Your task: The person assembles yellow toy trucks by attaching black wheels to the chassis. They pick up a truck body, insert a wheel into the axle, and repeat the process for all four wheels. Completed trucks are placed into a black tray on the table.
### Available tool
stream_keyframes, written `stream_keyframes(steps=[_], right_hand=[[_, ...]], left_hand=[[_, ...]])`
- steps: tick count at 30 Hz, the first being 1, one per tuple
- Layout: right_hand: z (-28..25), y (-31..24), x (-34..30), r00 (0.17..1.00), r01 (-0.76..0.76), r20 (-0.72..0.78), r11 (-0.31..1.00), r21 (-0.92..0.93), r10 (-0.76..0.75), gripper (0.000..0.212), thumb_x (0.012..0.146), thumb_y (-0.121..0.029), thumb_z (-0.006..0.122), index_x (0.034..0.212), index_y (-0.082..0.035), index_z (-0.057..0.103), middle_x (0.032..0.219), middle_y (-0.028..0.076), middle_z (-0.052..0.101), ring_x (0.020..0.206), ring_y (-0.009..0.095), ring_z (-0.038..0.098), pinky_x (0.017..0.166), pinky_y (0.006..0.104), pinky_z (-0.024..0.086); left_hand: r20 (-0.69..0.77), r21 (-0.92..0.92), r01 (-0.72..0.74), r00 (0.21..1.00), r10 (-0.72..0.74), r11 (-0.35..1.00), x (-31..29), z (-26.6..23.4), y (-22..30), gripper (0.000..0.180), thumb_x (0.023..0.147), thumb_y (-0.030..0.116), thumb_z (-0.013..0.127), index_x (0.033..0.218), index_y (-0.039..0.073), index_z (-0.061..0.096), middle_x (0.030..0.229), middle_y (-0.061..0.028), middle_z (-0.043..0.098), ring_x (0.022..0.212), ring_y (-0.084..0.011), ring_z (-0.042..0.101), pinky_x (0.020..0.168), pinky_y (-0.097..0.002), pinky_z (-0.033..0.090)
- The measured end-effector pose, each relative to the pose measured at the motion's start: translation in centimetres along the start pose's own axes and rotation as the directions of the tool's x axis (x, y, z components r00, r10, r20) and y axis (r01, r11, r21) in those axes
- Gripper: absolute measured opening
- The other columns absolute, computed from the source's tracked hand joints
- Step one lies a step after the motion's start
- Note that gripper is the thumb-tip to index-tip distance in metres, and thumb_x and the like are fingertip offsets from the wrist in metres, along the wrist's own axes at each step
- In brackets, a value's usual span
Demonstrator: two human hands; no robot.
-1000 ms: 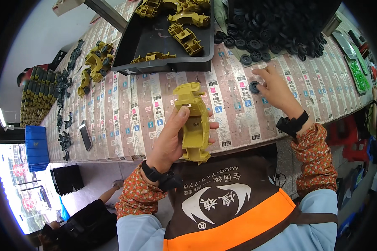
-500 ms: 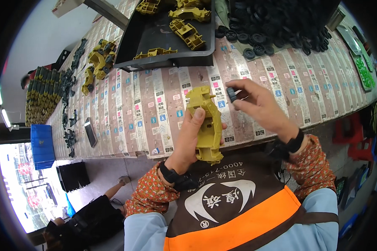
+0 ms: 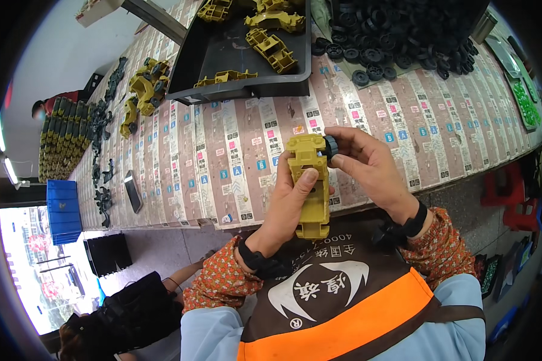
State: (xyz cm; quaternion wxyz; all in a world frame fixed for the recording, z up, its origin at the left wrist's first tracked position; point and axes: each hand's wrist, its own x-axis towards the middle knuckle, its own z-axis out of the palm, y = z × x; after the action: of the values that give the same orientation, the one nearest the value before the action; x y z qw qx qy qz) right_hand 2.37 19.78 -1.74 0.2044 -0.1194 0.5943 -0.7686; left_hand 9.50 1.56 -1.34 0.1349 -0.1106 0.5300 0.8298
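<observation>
My left hand (image 3: 289, 195) is wrapped round a yellow plastic toy car chassis (image 3: 314, 210), thumb lying across its top face. The chassis is held lengthwise in front of my apron, above the near edge of the table. My right hand (image 3: 370, 168) pinches a small black toy wheel (image 3: 330, 147) between thumb and fingers. That wheel is against the right side of the chassis, near its far end. Whether it sits on the axle stub there cannot be made out.
A black tray (image 3: 241, 90) with several yellow chassis stands beyond my hands. A heap of black wheels (image 3: 397, 42) lies at the far right. To the left are yellow parts with wheels (image 3: 144, 90), a phone (image 3: 133, 191), dark parts (image 3: 102, 198) and a blue bin (image 3: 63, 210). Another person sits at lower left.
My right hand has brought the wheel from a gap away to the chassis' side. The left hand has shifted the chassis slightly right and turned it straighter.
</observation>
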Motion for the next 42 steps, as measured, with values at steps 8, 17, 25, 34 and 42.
stream_keyframes(steps=[8,17,25,34,42], right_hand=[[2.1,1.0,-2.8,0.975,0.152,-0.067,0.859,-0.489,-0.211,0.056,0.091,0.005,0.052,0.147,0.007,0.045,0.116,0.033,0.067,0.090,0.021,0.072,0.081,0.0289,0.054],[0.1,1.2,-1.5,0.998,-0.022,0.042,0.887,-0.462,0.047,0.066,0.084,0.012,0.042,0.150,0.007,0.042,0.129,0.025,0.063,0.113,0.025,0.065,0.096,0.0344,0.052],[0.3,0.2,0.2,0.990,-0.077,0.109,0.993,-0.094,0.088,0.064,0.087,0.012,0.044,0.150,0.002,0.047,0.138,0.015,0.064,0.122,0.021,0.064,0.096,0.0340,0.056],[-10.0,-1.9,12.8,0.870,0.245,0.307,-0.202,-0.948,-0.386,0.024,0.078,-0.002,0.065,0.102,-0.004,0.069,0.099,0.011,0.067,0.102,0.032,0.060,0.087,0.0418,0.051],[-8.7,-1.8,10.8,0.892,0.350,0.261,0.199,-0.915,-0.369,0.028,0.085,-0.007,0.068,0.113,-0.004,0.066,0.103,0.012,0.065,0.101,0.029,0.059,0.090,0.0399,0.049]], left_hand=[[0.032,0.271,-0.067,0.998,0.061,0.960,0.6,-0.4,-1.3,0.065,0.106,0.042,0.057,0.150,0.007,0.023,0.131,-0.0115,0.053,0.118,-0.0172,0.055,0.096,-0.0331,0.051],[0.059,0.265,0.006,0.998,-0.022,0.964,1.4,-1.3,-2.1,0.066,0.106,0.045,0.056,0.148,0.006,0.024,0.130,-0.0119,0.052,0.119,-0.0186,0.054,0.098,-0.0350,0.049],[0.007,0.264,-0.079,0.997,0.080,0.961,1.0,-0.6,-1.3,0.063,0.105,0.043,0.059,0.147,0.008,0.029,0.127,-0.0091,0.055,0.115,-0.0151,0.056,0.095,-0.0325,0.052],[-0.142,-0.024,0.076,0.987,-0.079,0.997,1.6,-1.0,2.7,0.052,0.099,0.055,0.061,0.128,0.013,0.048,0.100,-0.0072,0.061,0.076,-0.0213,0.071,0.064,-0.0357,0.063],[-0.239,-0.153,-0.057,0.971,0.019,0.987,2.0,-3.1,1.6,0.070,0.096,0.072,0.052,0.118,0.006,0.056,0.091,-0.0130,0.065,0.077,-0.0223,0.068,0.073,-0.0351,0.060]])
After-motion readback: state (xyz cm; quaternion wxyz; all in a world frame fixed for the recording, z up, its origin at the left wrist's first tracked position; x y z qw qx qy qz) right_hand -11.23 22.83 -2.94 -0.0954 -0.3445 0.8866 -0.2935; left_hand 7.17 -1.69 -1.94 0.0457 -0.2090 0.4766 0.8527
